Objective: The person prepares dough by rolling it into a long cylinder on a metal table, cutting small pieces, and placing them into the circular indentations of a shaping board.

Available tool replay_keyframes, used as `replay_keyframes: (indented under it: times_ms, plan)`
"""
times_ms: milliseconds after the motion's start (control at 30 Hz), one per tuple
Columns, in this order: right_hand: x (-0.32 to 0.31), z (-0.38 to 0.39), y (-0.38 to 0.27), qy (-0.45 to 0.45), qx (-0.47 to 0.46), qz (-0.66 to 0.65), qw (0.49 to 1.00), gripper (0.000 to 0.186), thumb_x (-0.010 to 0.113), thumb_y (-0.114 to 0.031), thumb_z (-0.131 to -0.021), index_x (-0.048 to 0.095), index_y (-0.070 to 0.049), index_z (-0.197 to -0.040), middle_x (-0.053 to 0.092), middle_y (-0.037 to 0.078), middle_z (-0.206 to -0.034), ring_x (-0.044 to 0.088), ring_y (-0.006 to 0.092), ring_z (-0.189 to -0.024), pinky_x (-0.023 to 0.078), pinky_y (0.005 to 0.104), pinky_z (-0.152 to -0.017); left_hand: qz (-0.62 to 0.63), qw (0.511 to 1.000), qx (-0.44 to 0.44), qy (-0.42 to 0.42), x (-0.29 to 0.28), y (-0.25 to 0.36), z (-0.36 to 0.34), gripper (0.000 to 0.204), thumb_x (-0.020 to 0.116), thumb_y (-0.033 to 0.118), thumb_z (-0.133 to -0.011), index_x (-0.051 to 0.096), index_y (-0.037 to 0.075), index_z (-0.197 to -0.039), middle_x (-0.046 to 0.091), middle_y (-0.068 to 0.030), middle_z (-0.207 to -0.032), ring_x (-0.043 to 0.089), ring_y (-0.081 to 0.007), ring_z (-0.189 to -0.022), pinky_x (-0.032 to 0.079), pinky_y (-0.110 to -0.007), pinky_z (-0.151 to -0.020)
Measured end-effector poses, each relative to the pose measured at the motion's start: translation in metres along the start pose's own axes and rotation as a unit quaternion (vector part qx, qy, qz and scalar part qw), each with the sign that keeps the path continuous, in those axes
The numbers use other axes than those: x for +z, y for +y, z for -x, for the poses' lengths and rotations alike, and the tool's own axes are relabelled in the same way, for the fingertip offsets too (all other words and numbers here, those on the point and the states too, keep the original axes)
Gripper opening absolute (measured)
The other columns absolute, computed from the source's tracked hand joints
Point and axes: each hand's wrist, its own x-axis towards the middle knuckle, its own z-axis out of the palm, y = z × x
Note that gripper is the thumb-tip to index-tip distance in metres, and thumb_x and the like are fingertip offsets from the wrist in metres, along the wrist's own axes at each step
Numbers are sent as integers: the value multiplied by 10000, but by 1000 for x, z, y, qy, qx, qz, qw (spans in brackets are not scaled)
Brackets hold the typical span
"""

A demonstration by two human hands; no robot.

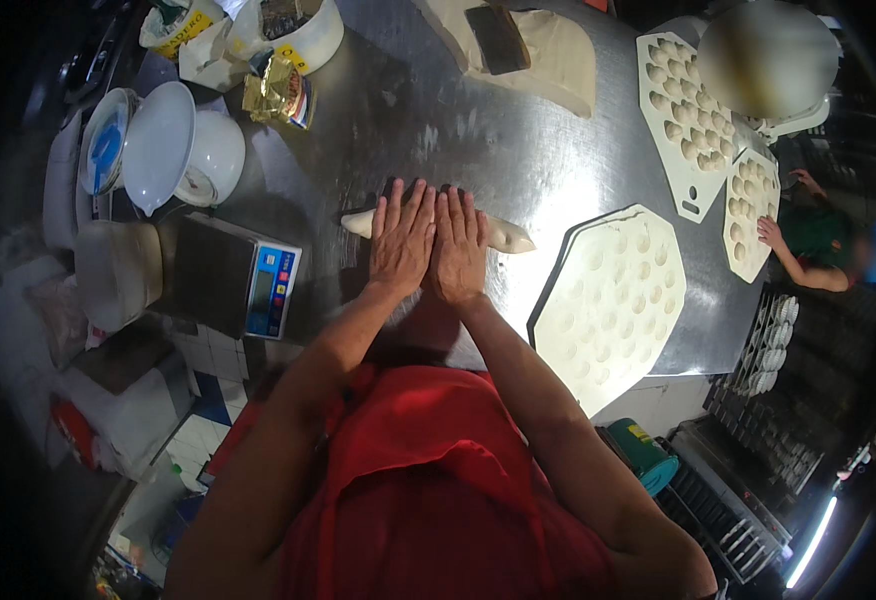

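- Lying flat, my left hand [403,240] and right hand [461,245] are resting side by side on the dough roll [511,237], fingers straight and unclenched.
- It is stretching along the near edge of the worktop [383,95].
- A scale [213,272] is sitting to its left; a dimpled white tray [608,300] is overhanging that edge at right.

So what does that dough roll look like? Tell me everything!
The dough roll is long, pale cream and looks soft. It lies crosswise on the shiny metal table, its right end slightly lower in the picture. The left hand and right hand lie flat, side by side, on its middle, hiding it; only the two narrowing ends show.
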Motion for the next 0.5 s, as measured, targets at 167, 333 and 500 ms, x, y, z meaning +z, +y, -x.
replay_keyframes:
  times_ms: [167,333,500]
  plan:
    - [12,-88,32,31,-20,14,999,566,471,-344,-1103,532,-53,-1584,445,201,-1691,326,385,-1618,195,573,-1313,-35,999,-3,40,12,-25,-88,591,400,305,-1150,363,60,-1686,281,-105,-1791,173,-364,-1672,139,-570,-1347]
    - [7,-162,35,62,-5,42,997,586,471,-395,-1096,555,-51,-1563,438,221,-1692,334,405,-1611,192,572,-1319,-44,991,-19,124,18,-48,-163,603,389,332,-1155,360,37,-1681,253,-115,-1800,162,-371,-1673,149,-557,-1349]
    - [19,-81,43,93,-10,29,995,645,442,-369,-1098,483,61,-1577,392,322,-1683,317,457,-1606,205,564,-1328,-90,993,54,60,10,-25,-100,629,367,365,-1156,340,22,-1683,328,-154,-1763,223,-387,-1651,172,-552,-1345]
